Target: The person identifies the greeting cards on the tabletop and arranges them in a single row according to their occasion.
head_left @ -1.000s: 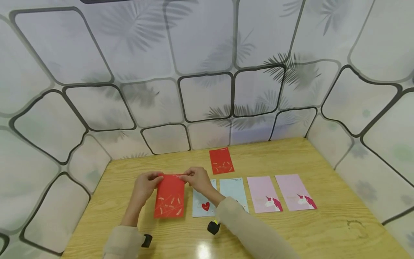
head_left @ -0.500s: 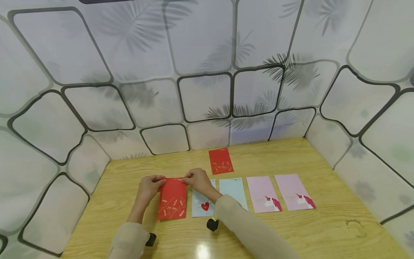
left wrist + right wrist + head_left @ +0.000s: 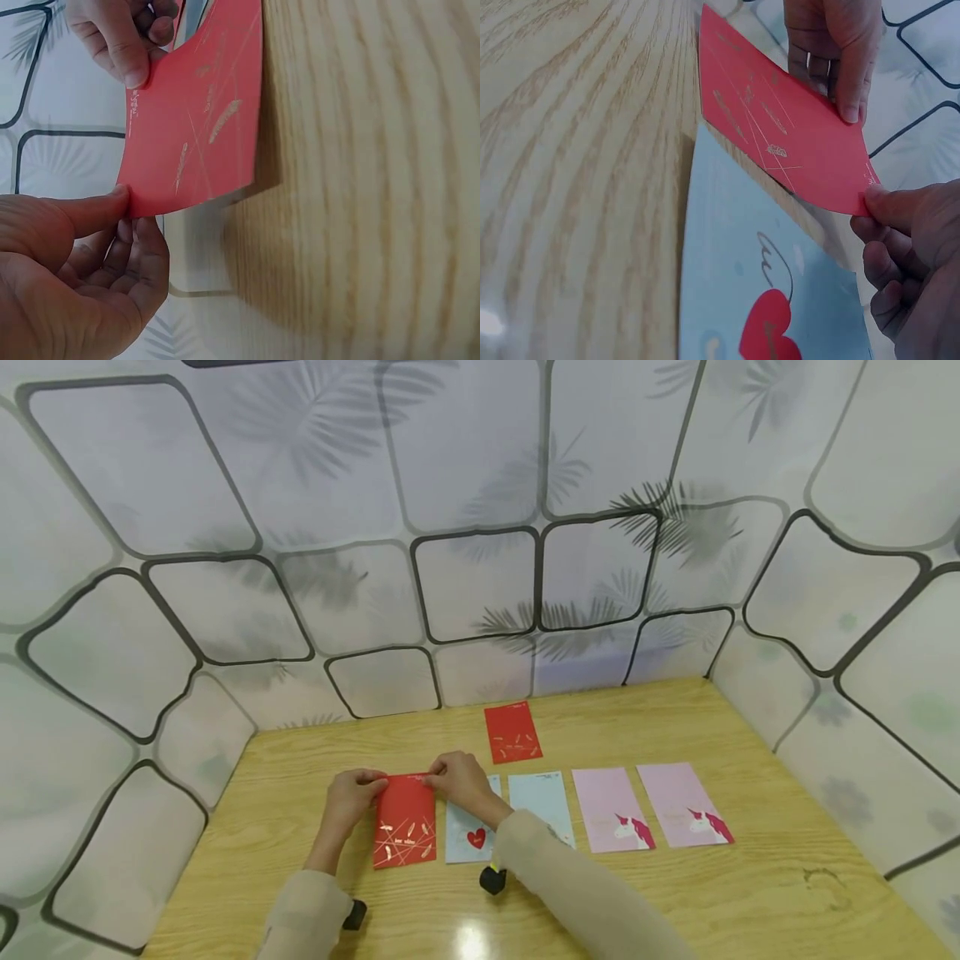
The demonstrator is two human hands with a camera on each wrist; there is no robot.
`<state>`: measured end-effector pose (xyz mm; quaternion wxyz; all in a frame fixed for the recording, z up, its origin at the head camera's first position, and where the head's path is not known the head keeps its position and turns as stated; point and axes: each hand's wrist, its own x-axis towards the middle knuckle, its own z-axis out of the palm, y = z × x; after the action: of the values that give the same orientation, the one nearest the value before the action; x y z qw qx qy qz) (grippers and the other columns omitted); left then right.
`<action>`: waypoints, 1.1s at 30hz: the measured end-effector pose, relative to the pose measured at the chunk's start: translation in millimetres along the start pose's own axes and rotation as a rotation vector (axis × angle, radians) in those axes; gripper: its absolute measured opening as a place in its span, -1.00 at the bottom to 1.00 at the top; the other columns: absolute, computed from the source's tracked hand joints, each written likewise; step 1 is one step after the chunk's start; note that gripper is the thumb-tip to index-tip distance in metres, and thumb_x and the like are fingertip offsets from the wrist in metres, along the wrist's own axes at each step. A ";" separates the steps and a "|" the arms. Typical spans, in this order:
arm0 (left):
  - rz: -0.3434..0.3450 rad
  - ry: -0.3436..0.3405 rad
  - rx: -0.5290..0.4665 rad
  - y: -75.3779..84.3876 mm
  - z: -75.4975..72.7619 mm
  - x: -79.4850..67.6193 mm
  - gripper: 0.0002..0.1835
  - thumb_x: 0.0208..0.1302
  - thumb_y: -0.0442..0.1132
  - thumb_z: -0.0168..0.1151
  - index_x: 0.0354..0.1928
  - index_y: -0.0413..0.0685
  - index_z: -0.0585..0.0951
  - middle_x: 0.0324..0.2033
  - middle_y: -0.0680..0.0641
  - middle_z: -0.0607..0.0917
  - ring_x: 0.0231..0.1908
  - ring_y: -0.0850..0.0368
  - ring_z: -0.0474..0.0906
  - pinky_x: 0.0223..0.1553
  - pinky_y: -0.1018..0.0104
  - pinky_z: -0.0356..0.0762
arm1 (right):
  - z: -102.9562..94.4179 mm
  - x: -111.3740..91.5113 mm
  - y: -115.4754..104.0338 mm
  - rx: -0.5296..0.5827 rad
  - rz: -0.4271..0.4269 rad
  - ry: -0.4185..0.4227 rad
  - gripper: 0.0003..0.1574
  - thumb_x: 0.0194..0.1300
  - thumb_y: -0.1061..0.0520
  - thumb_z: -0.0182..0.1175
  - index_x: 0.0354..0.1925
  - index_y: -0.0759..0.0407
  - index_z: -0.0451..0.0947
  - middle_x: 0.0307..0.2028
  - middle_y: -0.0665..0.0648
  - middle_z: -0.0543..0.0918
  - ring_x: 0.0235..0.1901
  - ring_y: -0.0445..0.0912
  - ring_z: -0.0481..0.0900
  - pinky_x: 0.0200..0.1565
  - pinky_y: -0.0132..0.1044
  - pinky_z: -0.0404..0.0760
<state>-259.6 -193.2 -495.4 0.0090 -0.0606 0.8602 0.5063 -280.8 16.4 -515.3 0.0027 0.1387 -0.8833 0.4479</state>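
A red card (image 3: 406,822) with gold feather prints is pinched at its two far corners. My left hand (image 3: 351,802) pinches the far left corner between thumb and fingers; my right hand (image 3: 461,783) does the same at the far right corner. In the left wrist view the red card (image 3: 191,127) bends, its far edge raised off the wood and its near edge low over the table. Just right of it lies a light blue card (image 3: 471,835) with a red heart, partly covered by my right hand and forearm.
Another blue card (image 3: 538,802) and two pink unicorn cards (image 3: 606,806) continue the row rightward on the wooden table (image 3: 750,893). A second red card (image 3: 513,732) lies behind the row. Patterned curtain-like walls (image 3: 480,585) stand at the back and sides.
Both hands have brought the red card lower, with its near edge shifting right toward the blue heart card. The left hand has moved slightly right and nearer. The other cards stay put.
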 end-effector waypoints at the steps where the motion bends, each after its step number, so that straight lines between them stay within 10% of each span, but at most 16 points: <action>1: 0.004 0.004 0.011 0.0 0.3 -0.1 -0.78 0.44 -0.39 0.26 -0.02 -0.45 0.70 -0.16 -0.31 0.73 -0.34 0.16 0.67 -0.36 0.39 0.63 | 0.5 -0.1 0.7 0.001 0.004 -0.004 -0.85 0.31 0.07 0.46 -0.27 0.15 0.78 -0.42 -0.03 0.73 -0.46 -0.26 0.57 -0.38 -0.35 0.58; 33: 0.047 0.002 0.355 -4.8 11.3 2.1 -0.78 0.37 -0.30 0.34 -0.08 -0.33 0.75 -0.18 -0.23 0.78 -0.21 -0.06 0.65 -0.18 0.08 0.61 | 7.3 -5.6 7.8 -0.333 -0.063 0.026 -0.77 0.26 -0.01 0.50 -0.24 0.11 0.80 -0.30 0.02 0.69 -0.33 -0.15 0.60 -0.31 -0.33 0.58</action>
<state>-261.6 -185.8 -505.3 0.0071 -0.0385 0.9372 0.3466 -276.5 16.4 -526.5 0.0512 0.1583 -0.9403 0.2970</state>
